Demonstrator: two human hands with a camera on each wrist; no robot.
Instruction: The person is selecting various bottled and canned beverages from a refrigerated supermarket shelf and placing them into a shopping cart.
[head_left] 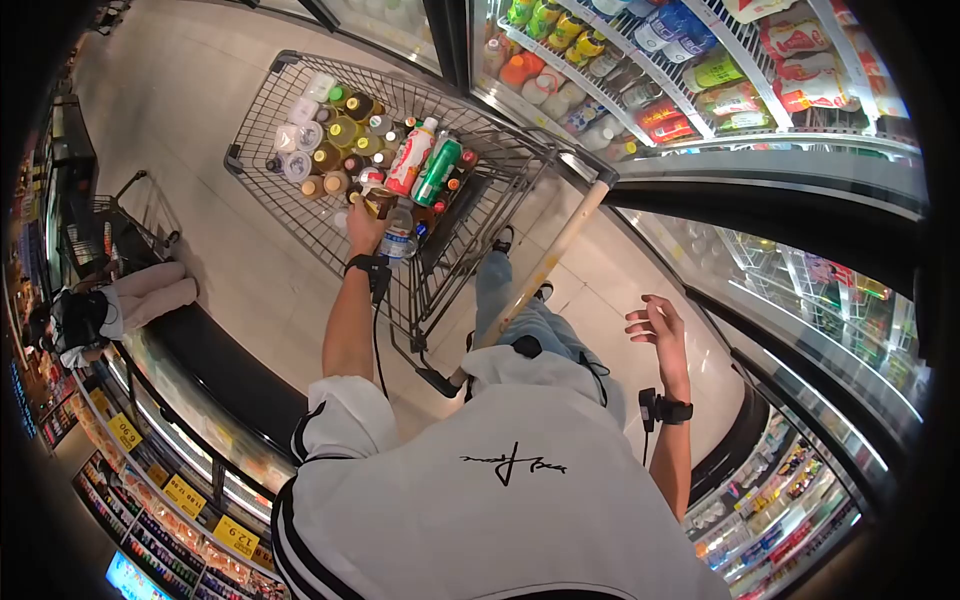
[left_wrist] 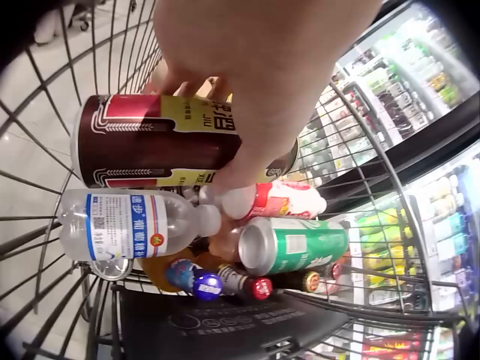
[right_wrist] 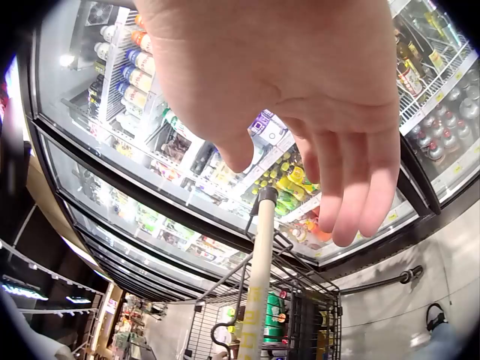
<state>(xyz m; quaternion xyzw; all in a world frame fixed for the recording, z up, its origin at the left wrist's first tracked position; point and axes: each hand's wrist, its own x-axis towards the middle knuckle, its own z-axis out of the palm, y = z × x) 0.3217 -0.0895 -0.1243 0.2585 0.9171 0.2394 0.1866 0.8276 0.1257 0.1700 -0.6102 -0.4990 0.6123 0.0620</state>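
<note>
In the left wrist view my left hand point(head_left: 366, 230) grips a large dark brown can point(left_wrist: 150, 142) with red and yellow panels, lying sideways over the goods in the cart. Just beside it lies a clear plastic bottle point(left_wrist: 127, 225) with a blue and white label. A green can point(head_left: 437, 172) and a white and red bottle point(head_left: 411, 157) lie on top of other bottles close by. My right hand point(head_left: 657, 328) hangs in the air to the right of the cart's handle point(right_wrist: 259, 277), fingers loosely extended, holding nothing.
The wire shopping cart point(head_left: 262, 110) carries several bottles and clear-lidded cups point(head_left: 297, 166). Ahead and to the right stand lit drink coolers, one glass door point(head_left: 760, 205) swung out near the handle. At left, a person point(head_left: 125, 300) stands near another cart point(head_left: 135, 235).
</note>
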